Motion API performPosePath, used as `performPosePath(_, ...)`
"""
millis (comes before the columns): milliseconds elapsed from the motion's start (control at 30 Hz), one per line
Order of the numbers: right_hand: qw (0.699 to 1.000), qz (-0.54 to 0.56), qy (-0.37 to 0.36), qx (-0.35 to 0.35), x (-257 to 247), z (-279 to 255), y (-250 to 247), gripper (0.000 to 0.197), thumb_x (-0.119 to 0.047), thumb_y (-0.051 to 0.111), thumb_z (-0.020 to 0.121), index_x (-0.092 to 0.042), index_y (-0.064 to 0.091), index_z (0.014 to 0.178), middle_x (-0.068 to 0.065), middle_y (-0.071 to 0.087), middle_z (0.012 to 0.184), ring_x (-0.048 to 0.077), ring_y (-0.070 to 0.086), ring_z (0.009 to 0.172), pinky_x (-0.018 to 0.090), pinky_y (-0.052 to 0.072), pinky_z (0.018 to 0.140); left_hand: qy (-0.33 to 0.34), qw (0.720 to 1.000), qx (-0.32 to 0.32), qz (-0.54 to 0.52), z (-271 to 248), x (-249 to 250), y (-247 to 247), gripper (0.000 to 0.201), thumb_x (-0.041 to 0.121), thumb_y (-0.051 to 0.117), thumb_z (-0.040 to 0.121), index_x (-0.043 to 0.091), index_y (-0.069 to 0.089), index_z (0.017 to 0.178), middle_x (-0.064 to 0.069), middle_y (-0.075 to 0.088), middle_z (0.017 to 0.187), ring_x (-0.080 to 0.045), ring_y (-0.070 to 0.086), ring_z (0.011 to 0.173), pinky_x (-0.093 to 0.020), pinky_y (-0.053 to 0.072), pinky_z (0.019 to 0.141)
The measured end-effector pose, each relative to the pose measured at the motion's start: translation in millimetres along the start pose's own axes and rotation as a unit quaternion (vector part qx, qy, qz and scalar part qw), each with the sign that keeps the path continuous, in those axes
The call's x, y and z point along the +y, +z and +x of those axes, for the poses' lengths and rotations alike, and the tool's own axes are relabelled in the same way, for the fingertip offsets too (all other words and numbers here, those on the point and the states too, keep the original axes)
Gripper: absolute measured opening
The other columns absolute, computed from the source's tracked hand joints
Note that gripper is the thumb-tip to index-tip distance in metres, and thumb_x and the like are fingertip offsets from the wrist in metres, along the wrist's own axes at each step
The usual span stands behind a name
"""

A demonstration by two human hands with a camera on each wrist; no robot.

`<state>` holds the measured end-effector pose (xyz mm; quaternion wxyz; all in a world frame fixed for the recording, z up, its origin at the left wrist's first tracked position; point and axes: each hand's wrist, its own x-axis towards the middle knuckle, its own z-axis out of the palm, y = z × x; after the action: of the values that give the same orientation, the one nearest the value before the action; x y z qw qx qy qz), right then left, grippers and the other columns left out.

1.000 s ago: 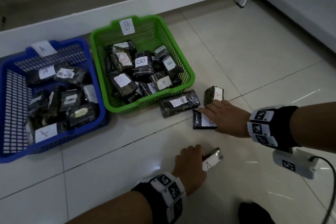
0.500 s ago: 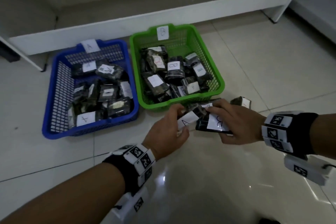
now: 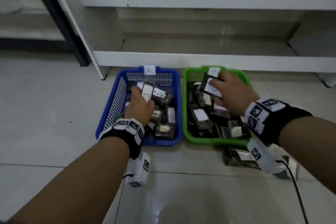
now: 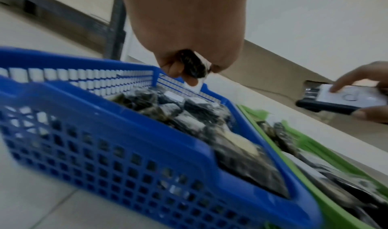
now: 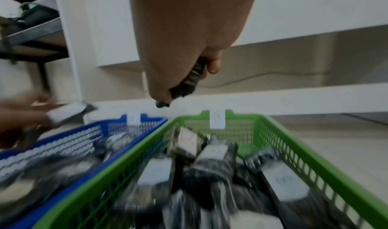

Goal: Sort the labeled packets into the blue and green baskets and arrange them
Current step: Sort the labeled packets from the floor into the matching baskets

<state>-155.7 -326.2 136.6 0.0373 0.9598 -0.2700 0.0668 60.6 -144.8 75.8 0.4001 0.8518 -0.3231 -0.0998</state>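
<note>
Mid-frame, the blue basket (image 3: 109, 114) marked A sits left of the green basket (image 3: 187, 132) marked B, both heaped with dark packets. The left hand (image 3: 140, 107) pinches an A-labelled packet (image 3: 147, 92) above the blue one; the right hand (image 3: 231, 96) grips another labelled packet (image 3: 211, 87) over the green. A loose packet (image 3: 238, 158) lies on the tiles, lower right.

i see the blue basket (image 3: 109, 114) and green basket (image 3: 245, 80) of glossy plastic mesh, packets (image 3: 200, 120) in shiny film with matt paper labels, floor (image 3: 45, 105) of glossy tiles.
</note>
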Motion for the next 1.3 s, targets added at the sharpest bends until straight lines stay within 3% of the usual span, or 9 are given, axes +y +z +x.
performPosePath(167, 0.955, 0.128, 0.228, 0.140, -10, 36, -7, 0.066, -0.013, 0.072, 0.071, -0.010, 0.042, 0.130, 0.024, 0.029, 0.130, 0.043, 0.040, 0.109, 0.046, 0.041, 0.091, -0.046, 0.999, -0.005, -0.014, 23, -34, -15, 0.041, 0.016, 0.068, 0.078, 0.012, 0.039, 0.106, -0.016, 0.055, 0.108, -0.032, 0.057, 0.096, -0.041, 0.049, 0.080)
performPosePath(267, 0.960, 0.141, 0.199, 0.141, -16, 36, 16, 0.068, -0.008, 0.072, 0.069, -0.004, 0.043, 0.129, 0.025, 0.032, 0.126, 0.042, 0.042, 0.105, 0.044, 0.040, 0.094, -0.070, 0.998, 0.001, 0.006, 29, -42, -15, 0.026, 0.012, 0.060, 0.086, 0.007, 0.048, 0.109, -0.015, 0.057, 0.108, -0.031, 0.057, 0.097, -0.035, 0.045, 0.077)
performPosePath(433, 0.978, 0.075, 0.184, 0.059, -1, 21, 38, 0.062, -0.017, 0.069, 0.075, -0.012, 0.042, 0.130, 0.019, 0.036, 0.122, 0.039, 0.043, 0.107, 0.048, 0.046, 0.089, -0.047, 0.998, -0.006, 0.051, 26, -49, -2, 0.032, 0.006, 0.055, 0.089, 0.009, 0.048, 0.120, -0.015, 0.050, 0.116, -0.030, 0.055, 0.098, -0.037, 0.045, 0.085)
performPosePath(567, 0.977, 0.009, 0.197, 0.087, 11, 18, 42, 0.050, -0.018, 0.066, 0.076, -0.009, 0.048, 0.122, 0.022, 0.044, 0.117, 0.039, 0.045, 0.102, 0.050, 0.042, 0.084, -0.057, 0.995, -0.002, 0.086, 37, -47, -6, 0.034, 0.009, 0.058, 0.089, 0.011, 0.056, 0.123, -0.018, 0.046, 0.120, -0.032, 0.054, 0.101, -0.035, 0.041, 0.093)
performPosePath(733, 0.952, 0.131, 0.222, 0.168, 15, 23, 57, 0.042, -0.010, 0.068, 0.078, 0.002, 0.048, 0.113, 0.026, 0.041, 0.120, 0.041, 0.044, 0.105, 0.047, 0.041, 0.091, -0.107, 0.989, -0.013, 0.100, 52, -54, -3, 0.035, 0.019, 0.061, 0.089, 0.007, 0.058, 0.121, -0.024, 0.050, 0.119, -0.037, 0.054, 0.103, -0.039, 0.042, 0.094)
performPosePath(833, 0.943, 0.188, 0.269, 0.060, 14, 23, 72, 0.044, -0.023, 0.067, 0.084, 0.000, 0.044, 0.114, 0.023, 0.035, 0.123, 0.039, 0.047, 0.104, 0.041, 0.042, 0.091, -0.065, 0.981, -0.059, 0.176, 51, -55, 4, 0.029, 0.022, 0.053, 0.091, 0.003, 0.059, 0.112, -0.026, 0.054, 0.111, -0.036, 0.056, 0.092, -0.039, 0.046, 0.084)
performPosePath(967, 0.939, 0.149, 0.292, -0.106, 19, 19, 83, 0.048, -0.041, 0.056, 0.090, -0.004, 0.043, 0.117, 0.019, 0.035, 0.127, 0.037, 0.049, 0.106, 0.041, 0.043, 0.089, -0.033, 0.947, -0.057, 0.316, 49, -50, 9, 0.038, 0.028, 0.044, 0.095, 0.024, 0.047, 0.133, -0.015, 0.055, 0.120, -0.034, 0.053, 0.109, -0.044, 0.037, 0.097)
performPosePath(1133, 0.950, 0.134, 0.254, -0.119, 27, 22, 81, 0.045, -0.034, 0.055, 0.091, -0.001, 0.045, 0.121, 0.020, 0.040, 0.124, 0.034, 0.046, 0.111, 0.037, 0.042, 0.093, -0.077, 0.928, -0.007, 0.365, 47, -62, 10, 0.026, 0.026, 0.041, 0.095, 0.014, 0.051, 0.116, -0.015, 0.056, 0.117, -0.033, 0.046, 0.113, -0.045, 0.032, 0.095)
performPosePath(1300, 0.960, 0.055, 0.272, -0.027, 32, 21, 88, 0.041, -0.032, 0.052, 0.092, 0.000, 0.046, 0.117, 0.020, 0.043, 0.118, 0.035, 0.048, 0.100, 0.043, 0.047, 0.086, 0.011, 0.913, -0.010, 0.407, 41, -70, 12, 0.030, 0.027, 0.047, 0.093, 0.007, 0.057, 0.113, -0.013, 0.052, 0.118, -0.032, 0.046, 0.111, -0.047, 0.033, 0.094)
